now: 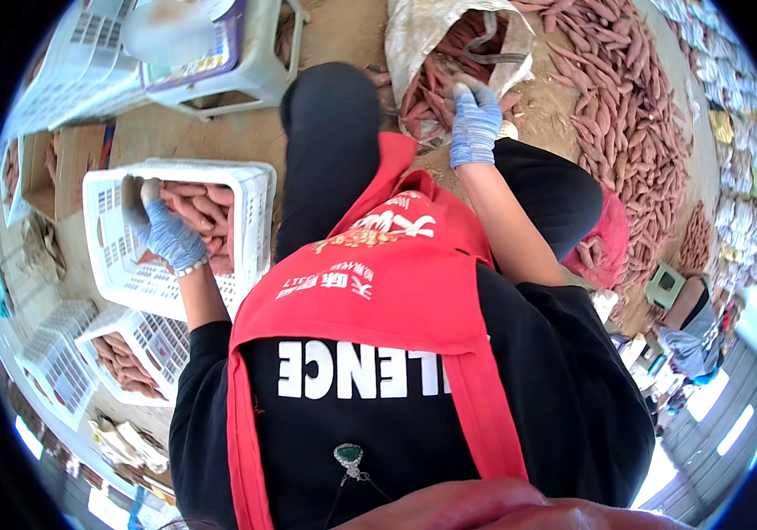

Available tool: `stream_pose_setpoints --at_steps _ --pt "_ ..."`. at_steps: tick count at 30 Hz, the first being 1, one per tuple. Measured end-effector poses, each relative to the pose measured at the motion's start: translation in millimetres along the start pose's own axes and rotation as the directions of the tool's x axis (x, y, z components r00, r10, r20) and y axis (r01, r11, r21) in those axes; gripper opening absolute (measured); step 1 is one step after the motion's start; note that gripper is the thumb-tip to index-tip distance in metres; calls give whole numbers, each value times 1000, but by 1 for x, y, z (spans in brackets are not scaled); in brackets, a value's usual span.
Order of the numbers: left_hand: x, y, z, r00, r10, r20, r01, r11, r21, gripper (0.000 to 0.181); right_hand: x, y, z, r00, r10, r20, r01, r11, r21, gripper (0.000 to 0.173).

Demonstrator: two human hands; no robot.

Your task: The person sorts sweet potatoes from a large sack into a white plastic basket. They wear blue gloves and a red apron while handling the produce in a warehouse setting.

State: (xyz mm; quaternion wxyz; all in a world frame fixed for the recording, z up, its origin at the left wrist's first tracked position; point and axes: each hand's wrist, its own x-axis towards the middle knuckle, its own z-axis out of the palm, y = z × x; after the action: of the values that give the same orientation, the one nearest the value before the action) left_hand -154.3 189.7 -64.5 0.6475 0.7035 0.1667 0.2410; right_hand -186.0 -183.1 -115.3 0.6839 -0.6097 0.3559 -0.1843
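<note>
My left hand [170, 228], in a blue knit glove with dark fingers, is over a white plastic crate [103, 265] at my left. Its thumb and fingers are apart, and I see nothing between them. Sweet potatoes [203, 212] lie in the crate's right part, beside and under this hand. My right hand [474, 122], gloved alike, reaches to the mouth of a white woven sack [411, 33] lying in front of me. Its fingertips are among the reddish sweet potatoes [434, 93] there; whether they grip one is hidden.
A large heap of sweet potatoes [630, 112] covers the floor at right, beside a red mesh bag [607, 232]. A plastic stool [219, 86] stands front left. Another crate [146, 338] of sweet potatoes and a cardboard box [74, 159] are at left. Someone sits far right, near a green stool [663, 286].
</note>
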Motion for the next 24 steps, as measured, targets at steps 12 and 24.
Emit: stream_pose_setpoints --at_steps 12,24 --pt "-90 0 353 220 -367 904 -844 393 365 83 131 95 -27 923 373 -97 -377 821 -429 37" --pt "-62 -67 432 154 -411 898 -947 196 253 32 296 179 14 989 142 -29 -122 706 -697 50"
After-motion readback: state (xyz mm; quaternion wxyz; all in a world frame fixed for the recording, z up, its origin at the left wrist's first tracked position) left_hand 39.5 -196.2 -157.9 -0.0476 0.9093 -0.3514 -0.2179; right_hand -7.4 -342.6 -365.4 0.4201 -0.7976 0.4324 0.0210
